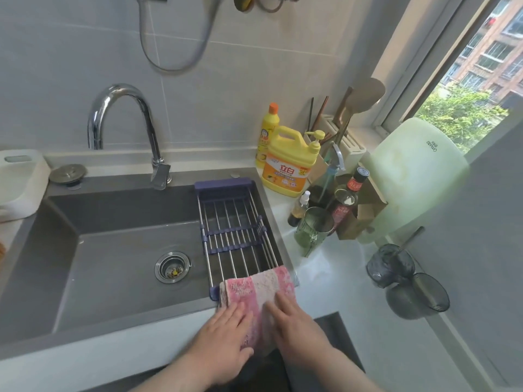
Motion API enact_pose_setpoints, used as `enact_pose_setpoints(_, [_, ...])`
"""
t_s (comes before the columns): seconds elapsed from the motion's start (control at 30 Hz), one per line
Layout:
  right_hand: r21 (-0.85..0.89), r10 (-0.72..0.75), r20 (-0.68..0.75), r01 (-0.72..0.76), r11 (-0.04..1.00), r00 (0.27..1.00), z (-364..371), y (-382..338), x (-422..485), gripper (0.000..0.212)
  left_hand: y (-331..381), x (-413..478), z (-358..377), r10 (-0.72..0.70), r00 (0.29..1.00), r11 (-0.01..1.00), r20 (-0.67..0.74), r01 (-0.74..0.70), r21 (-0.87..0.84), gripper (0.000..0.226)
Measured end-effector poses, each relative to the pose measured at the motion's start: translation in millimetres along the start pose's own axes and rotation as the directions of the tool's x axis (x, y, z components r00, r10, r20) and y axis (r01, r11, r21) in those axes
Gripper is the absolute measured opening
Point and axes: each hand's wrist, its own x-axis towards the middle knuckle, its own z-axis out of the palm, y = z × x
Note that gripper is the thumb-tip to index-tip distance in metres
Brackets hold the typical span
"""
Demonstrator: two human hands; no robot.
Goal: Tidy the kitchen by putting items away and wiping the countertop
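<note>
A pink and white cloth (254, 290) hangs over the near end of the purple and steel drying rack (235, 222), which spans the right side of the grey sink (113, 264). My left hand (223, 343) lies flat on the cloth's lower left part, fingers straight. My right hand (294, 326) lies flat on its right part, fingers straight and pointing up-left. The cloth's lower end drops over the sink's front edge between my hands.
A chrome tap (124, 123) stands behind the sink. On the white countertop (339, 278) to the right are a yellow detergent jug (288, 162), several bottles, a green cup (314, 227), two dark glass cups (390, 267), a knife block and a pale cutting board (416, 171).
</note>
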Motion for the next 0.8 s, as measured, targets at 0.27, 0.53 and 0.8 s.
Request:
enact_pose_setpoints(0.27, [0.065, 0.092, 0.074, -0.097, 0.993, 0.993, -3, 17, 24, 0.085, -13, 3, -3, -0.049, 0.983, 0.998, 0.176, 0.043, 0.040, 0.074])
enact_pose_setpoints(0.53, [0.101, 0.106, 0.113, -0.117, 0.988, 0.988, -7, 13, 26, 0.087, -7, 10, -19, -0.090, 0.993, 0.995, 0.082, 0.086, 0.045, 0.074])
enact_pose_setpoints(0.8, [0.391, 0.209, 0.103, -0.233, 0.890, 0.972, -35, -10, 29, 0.048, -31, 3, -78, -0.268, 0.952, 0.819, 0.148, 0.306, -0.485, 0.046])
